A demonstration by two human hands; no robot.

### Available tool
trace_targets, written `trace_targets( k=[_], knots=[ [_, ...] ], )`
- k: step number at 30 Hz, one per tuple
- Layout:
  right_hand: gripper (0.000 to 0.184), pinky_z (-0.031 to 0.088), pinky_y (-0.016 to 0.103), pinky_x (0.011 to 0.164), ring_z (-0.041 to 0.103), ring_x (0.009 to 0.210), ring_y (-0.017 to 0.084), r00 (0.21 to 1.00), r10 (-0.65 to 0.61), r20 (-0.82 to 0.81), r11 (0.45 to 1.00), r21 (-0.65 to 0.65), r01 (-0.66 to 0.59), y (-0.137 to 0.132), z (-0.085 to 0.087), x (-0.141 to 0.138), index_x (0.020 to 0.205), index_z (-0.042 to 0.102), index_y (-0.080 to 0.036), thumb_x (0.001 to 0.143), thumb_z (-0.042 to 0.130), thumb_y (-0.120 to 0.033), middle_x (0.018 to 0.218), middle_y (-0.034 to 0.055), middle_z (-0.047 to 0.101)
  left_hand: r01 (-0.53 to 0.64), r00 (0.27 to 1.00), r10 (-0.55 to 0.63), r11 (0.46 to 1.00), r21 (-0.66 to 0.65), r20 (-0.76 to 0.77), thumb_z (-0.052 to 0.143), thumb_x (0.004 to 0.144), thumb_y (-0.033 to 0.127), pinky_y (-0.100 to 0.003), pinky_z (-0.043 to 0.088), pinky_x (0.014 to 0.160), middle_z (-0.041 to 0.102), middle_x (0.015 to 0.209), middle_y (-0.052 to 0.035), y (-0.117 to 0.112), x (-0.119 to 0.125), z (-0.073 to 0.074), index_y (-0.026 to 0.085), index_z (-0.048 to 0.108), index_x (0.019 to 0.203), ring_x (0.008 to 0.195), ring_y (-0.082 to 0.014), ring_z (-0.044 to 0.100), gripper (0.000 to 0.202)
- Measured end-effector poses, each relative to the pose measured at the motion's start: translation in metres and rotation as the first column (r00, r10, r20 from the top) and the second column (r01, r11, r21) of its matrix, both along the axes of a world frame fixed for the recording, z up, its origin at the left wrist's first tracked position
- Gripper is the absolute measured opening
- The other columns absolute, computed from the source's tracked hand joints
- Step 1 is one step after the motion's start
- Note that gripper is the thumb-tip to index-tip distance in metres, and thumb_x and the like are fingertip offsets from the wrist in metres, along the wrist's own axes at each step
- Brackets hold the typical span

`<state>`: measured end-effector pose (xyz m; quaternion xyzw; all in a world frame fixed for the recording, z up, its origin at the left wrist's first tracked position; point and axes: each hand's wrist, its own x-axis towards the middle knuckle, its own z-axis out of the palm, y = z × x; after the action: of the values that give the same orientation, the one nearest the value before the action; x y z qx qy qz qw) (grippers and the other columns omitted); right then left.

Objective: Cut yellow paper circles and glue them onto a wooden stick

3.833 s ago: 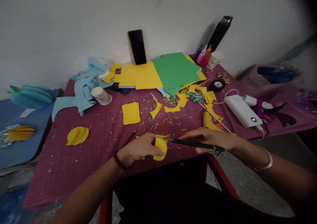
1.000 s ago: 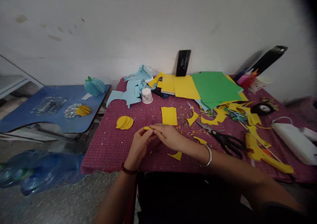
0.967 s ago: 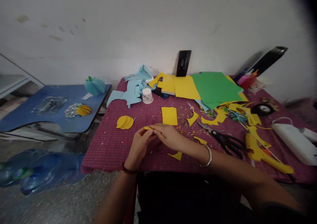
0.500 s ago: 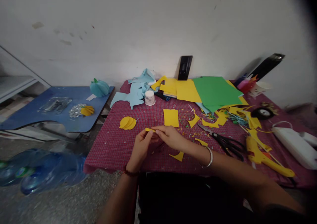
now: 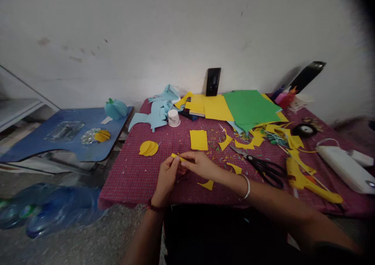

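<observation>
Between the fingertips of my left hand (image 5: 166, 175) and my right hand (image 5: 202, 165) is a small piece of yellow paper (image 5: 177, 157), seen nearly edge-on. Both hands are closed on it, just above the checked red tablecloth (image 5: 129, 179). Left of them lie several overlapping yellow paper circles (image 5: 149, 148). Directly beyond my right hand is a stack of yellow paper squares (image 5: 198, 140). Yellow offcuts (image 5: 207, 185) lie beside my right forearm. Black-handled scissors (image 5: 260, 165) rest partly open on the cloth, blades toward my hands.
A yellow glue gun (image 5: 310, 185) and a white box-shaped device (image 5: 345, 167) sit at the right. Green sheets (image 5: 253, 108), a paper cup (image 5: 174, 118) and a leaning phone (image 5: 213, 82) are at the back. A blue table (image 5: 67, 116) with paper pumpkins stands left, above large water bottles (image 5: 64, 206).
My fingers have shifted slightly on the yellow paper, which now tilts more and shows a little more. The whole view has moved a little.
</observation>
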<state>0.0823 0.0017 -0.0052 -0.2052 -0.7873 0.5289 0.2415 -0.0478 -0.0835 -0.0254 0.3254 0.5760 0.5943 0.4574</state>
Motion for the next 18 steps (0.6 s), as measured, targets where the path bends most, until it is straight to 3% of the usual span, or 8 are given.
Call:
trace_targets(
  k=[5,10,14,18],
  knots=[
    [0.016,0.048,0.026,0.069,0.062,0.075,0.015,1.0,0.013,0.006,0.998,-0.057,-0.013,-0.002,0.001,0.006,0.091,0.068,-0.017,0.084,0.055,-0.016,0.081,0.0017,0.069,0.004,0.995,-0.005,1.0,-0.01,-0.098,0.061,0.081,0.044,-0.019,0.035,0.042,0.057,0.052,0.0034,-0.002,0.004,0.004,0.014,0.06,0.067,0.043,-0.0074,0.047,0.033],
    [0.021,0.048,0.026,0.068,0.061,0.072,0.015,1.0,-0.009,0.015,0.999,-0.046,0.01,-0.001,0.001,0.013,0.09,0.068,-0.017,0.089,0.047,-0.018,0.077,0.0019,0.067,0.012,0.989,-0.011,1.0,0.001,-0.145,0.061,0.081,0.043,-0.02,0.037,0.044,0.057,0.052,0.003,-0.001,0.011,0.005,0.015,0.06,0.065,0.043,-0.008,0.049,0.033],
    [0.021,0.048,0.026,0.068,0.061,0.072,0.015,0.999,0.018,-0.037,0.992,-0.121,-0.023,0.003,-0.004,0.018,0.094,0.067,-0.015,0.088,0.049,-0.02,0.078,0.0021,0.067,-0.005,0.988,0.007,1.0,0.014,-0.152,0.059,0.082,0.045,-0.021,0.04,0.046,0.059,0.054,0.0021,0.001,0.018,0.003,0.015,0.06,0.066,0.045,-0.0086,0.051,0.034],
    [0.018,0.048,0.027,0.071,0.062,0.076,0.015,0.996,0.026,-0.091,0.982,-0.185,-0.042,0.009,-0.007,0.025,0.092,0.068,-0.014,0.084,0.053,-0.021,0.082,0.0033,0.068,-0.028,0.997,0.03,0.999,0.019,-0.075,0.043,0.088,0.055,-0.023,0.044,0.048,0.062,0.057,-0.002,0.003,0.025,0.002,0.014,0.062,0.068,0.047,-0.0111,0.055,0.05]
  ],
)
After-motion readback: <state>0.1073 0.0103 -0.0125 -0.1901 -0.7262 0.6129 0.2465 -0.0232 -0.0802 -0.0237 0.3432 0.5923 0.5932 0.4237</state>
